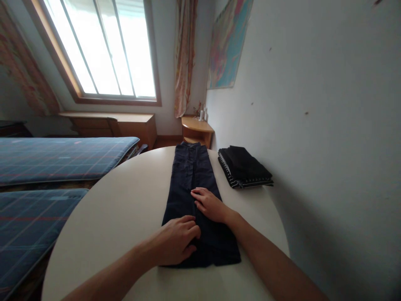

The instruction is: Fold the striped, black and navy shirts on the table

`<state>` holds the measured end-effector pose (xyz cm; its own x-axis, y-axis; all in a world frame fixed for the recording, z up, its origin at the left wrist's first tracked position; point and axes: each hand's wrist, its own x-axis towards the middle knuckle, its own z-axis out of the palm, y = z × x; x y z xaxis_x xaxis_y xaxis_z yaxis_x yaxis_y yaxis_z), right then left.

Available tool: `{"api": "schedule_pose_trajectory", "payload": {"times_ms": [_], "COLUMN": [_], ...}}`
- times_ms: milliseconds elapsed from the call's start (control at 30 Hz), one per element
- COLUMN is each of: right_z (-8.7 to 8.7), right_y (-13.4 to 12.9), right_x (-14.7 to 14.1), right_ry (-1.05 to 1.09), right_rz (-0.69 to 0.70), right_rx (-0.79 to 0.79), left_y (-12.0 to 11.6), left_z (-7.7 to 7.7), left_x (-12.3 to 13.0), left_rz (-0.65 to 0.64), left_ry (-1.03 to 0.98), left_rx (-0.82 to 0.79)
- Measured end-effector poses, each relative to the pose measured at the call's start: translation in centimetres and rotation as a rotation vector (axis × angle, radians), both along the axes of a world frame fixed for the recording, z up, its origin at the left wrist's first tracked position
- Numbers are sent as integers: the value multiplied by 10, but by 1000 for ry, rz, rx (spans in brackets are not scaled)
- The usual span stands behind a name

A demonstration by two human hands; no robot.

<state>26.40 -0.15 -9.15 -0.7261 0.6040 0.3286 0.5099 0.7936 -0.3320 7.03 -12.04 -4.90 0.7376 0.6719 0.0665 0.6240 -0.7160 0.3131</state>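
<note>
A dark navy garment with a collar and buttons (200,167) lies folded into a long strip on the round white table, its collar at the far edge. On its near left part rests my left hand (178,239), fingers bent and slightly apart. My right hand (210,205) lies on the middle of the cloth, farther from me, with its fingers spread. Neither hand visibly grips the fabric. To the right, near the wall, a stack of folded black clothes (246,166) sits on the table, some with white stripes.
The table (119,217) has a curved edge. Two beds with blue plaid mattresses (62,159) stand at the left. Behind the table are a small wooden corner shelf (196,124) and a wooden desk (134,118). A white wall (313,146) runs along the right.
</note>
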Motion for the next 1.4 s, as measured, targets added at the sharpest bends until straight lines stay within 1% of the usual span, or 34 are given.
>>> {"api": "schedule_pose_trajectory", "payload": {"times_ms": [100, 200, 300, 400, 533, 667, 767, 900, 967, 1033, 1167, 1267, 1400], "right_z": [4, 6, 9, 16, 24, 23, 21, 24, 26, 29, 35, 40, 41], "right_y": [1, 2, 1, -3, -10, -15, -17, -24, -32, -43, -73, -97, -122], "right_x": [3, 7, 9, 12, 17, 18, 16, 15, 16, 20, 28, 35, 46], "right_ry": [20, 26, 21, -2, -71, -106, -97, -126, -144, -164, -184, -178, -189], "right_rz": [-11, -28, -27, -28, -58, -71, -77, -88, -85, -70, -26, 10, 58], "right_rx": [-16, -40, -57, -55, -87, -108, -91, -84, -76, -73, -119, -168, -193], "left_y": [2, 2, -2, -8, -14, -12, -10, -9, -9, -9, -9, -8, -6], "left_z": [-1, 1, 7, 12, 10, 10, 14, 19, 21, 21, 19, 16, 7], "left_x": [1, 1, 0, -1, -1, 0, -1, -4, -7, -13, -31, -49, -75], "left_rz": [-29, -47, -51, -37, -2, 18, 29, 61, 44, -6, -103, -69, -23], "left_ry": [17, 19, 22, 21, 39, 66, 54, 31, 31, 15, -92, -125, -85], "left_rx": [34, 46, -1, -66, -104, -116, -113, -146, -177, -196, -157, -59, 50]}}
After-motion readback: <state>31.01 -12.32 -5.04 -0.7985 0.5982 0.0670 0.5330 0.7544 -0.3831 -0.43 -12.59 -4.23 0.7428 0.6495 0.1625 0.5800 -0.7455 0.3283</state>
